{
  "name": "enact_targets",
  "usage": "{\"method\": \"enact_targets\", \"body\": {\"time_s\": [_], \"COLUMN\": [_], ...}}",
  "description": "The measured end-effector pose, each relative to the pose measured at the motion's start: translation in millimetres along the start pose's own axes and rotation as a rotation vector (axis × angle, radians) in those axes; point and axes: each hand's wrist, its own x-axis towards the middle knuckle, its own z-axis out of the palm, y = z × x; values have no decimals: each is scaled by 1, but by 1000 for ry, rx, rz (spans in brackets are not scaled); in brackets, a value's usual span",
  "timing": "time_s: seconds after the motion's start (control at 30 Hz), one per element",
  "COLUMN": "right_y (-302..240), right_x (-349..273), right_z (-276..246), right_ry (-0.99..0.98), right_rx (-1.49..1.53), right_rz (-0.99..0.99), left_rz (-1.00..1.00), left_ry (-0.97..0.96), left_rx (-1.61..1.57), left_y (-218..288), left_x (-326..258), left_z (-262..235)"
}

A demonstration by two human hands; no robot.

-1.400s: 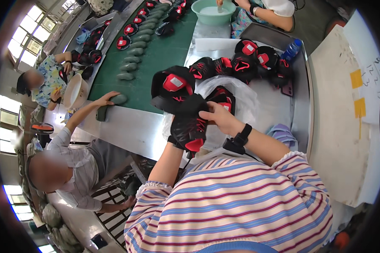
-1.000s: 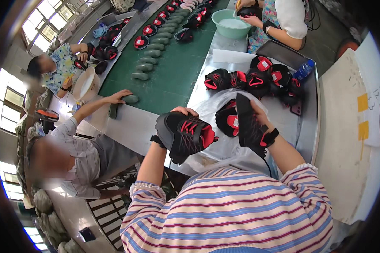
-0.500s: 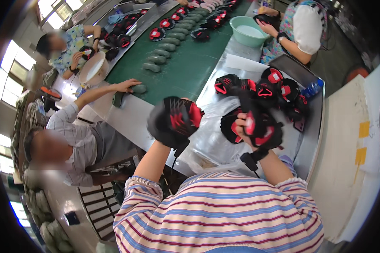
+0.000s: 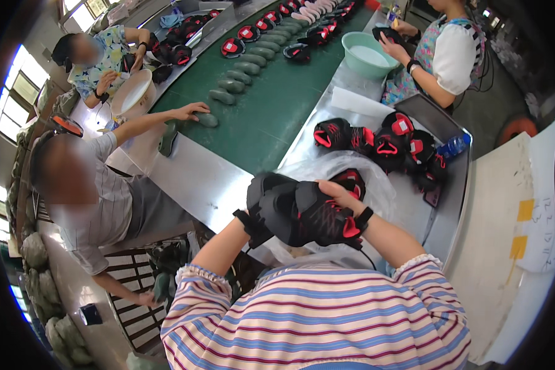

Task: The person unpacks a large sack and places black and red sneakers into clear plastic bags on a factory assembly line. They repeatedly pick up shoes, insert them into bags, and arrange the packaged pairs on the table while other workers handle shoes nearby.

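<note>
Two black shoe uppers with red trim are held side by side in front of me, overlapping and touching. My right hand (image 4: 340,196) is closed over the top of the right shoe upper (image 4: 320,222), its thumb side showing. The left shoe upper (image 4: 266,196) covers my left hand; only my left forearm (image 4: 224,246) and a black wrist strap (image 4: 248,223) show, and the upper rests in that hand. Behind them a clear plastic bag (image 4: 379,185) lies on the metal table, with another black and red upper (image 4: 351,180) in or against it.
Several black and red uppers (image 4: 388,145) are piled on the metal table beside a blue bottle (image 4: 455,145). Green shoe lasts (image 4: 235,85) line the green conveyor (image 4: 271,117). Co-workers sit left and right, with a white basin (image 4: 132,95) and a green basin (image 4: 367,55).
My right hand has moved left from over the pile with its upper, and my left has moved right, so the two uppers meet. The near-left co-worker's lower arm now reaches down to a green last.
</note>
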Motion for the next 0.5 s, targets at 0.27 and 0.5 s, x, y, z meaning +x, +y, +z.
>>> {"method": "enact_targets", "body": {"time_s": [0.27, 0.5], "right_y": [-81, -99], "right_x": [99, 162], "right_z": [-23, -59], "right_ry": [199, 545], "right_rx": [-44, -528], "right_rz": [-193, -560], "left_rz": [-634, -496], "left_ry": [470, -70], "left_rx": [-1646, -1275], "left_y": [-37, 0], "left_x": [-19, 6], "left_z": [33, 73]}}
